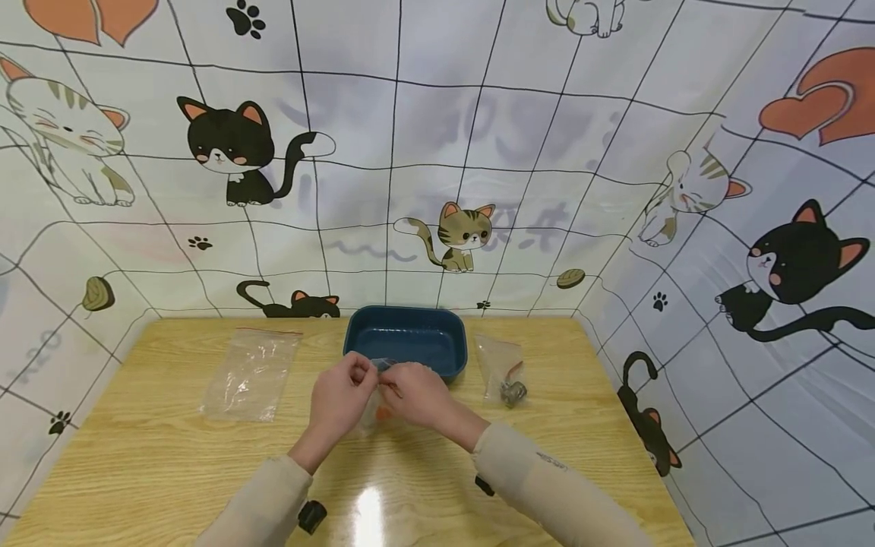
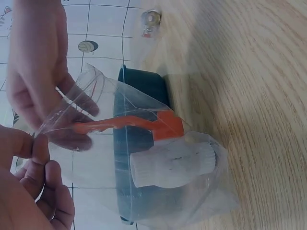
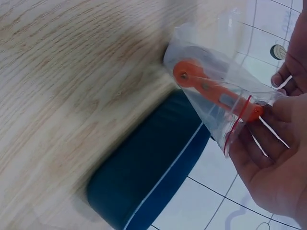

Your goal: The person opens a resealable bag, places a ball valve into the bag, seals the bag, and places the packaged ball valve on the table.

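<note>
Both hands grip the top of a clear zip bag (image 2: 201, 196), held in front of the blue tray (image 1: 355, 342). My left hand (image 1: 343, 395) pinches the bag's upper edge between thumb and forefinger. Close beside it, my right hand (image 1: 417, 395) holds the same edge near the red zip line, its fingers partly behind the plastic in the right wrist view. Inside the bag are a long orange handle-like part (image 3: 218, 95) with a rounded end and a white plastic cylinder (image 2: 170, 165) with ribbed ends.
Flat on the wooden table (image 1: 205, 471) at the left lies another clear zip bag (image 1: 249, 376). To the tray's right, a smaller zip bag (image 1: 497, 357) holds a grey metallic piece (image 1: 513, 393). Cat-printed cloth (image 1: 383, 152) hangs behind and at both sides.
</note>
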`<state>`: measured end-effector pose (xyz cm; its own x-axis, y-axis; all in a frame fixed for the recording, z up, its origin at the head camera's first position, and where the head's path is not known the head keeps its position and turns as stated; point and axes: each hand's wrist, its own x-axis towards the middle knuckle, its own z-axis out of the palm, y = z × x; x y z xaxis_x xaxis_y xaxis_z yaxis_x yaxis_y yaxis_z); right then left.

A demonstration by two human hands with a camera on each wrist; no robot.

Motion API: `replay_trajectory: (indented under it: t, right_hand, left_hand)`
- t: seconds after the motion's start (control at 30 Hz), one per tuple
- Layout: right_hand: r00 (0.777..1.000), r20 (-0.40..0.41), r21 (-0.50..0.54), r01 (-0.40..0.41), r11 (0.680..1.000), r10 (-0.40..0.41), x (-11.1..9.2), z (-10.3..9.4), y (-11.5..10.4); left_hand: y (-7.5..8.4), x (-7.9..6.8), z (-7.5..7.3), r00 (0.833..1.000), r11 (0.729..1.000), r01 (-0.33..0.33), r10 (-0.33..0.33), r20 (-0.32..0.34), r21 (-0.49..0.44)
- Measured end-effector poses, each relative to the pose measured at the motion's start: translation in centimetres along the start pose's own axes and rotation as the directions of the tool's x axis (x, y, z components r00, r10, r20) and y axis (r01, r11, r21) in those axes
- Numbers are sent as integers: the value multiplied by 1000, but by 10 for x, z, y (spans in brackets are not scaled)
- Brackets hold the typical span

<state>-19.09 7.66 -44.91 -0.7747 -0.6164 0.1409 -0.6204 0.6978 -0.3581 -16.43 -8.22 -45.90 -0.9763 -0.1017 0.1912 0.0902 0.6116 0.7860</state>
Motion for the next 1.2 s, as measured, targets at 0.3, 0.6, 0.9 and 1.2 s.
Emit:
replay_trajectory:
  t: [0.3, 0.6, 0.9, 1.2]
  right_hand:
    - [998, -2, -86, 68, 994, -68, -10, -6, 2]
    - [986, -123, -122, 99, 988, -114, -6, -22, 5]
    - [982, -157, -92, 90, 992, -104, -2, -35, 12]
    - [977, -193, -64, 84, 994, -95, -3, -46, 21]
  left_hand:
    - [3, 10, -11, 996, 993, 87, -85, 25, -81]
    - [-2, 19, -18, 995, 995, 97, -97, 27, -8]
    - [-15, 22, -27, 970, 979, -166, 183, 162, -115]
    - [-29, 21, -31, 959, 978, -206, 206, 193, -21]
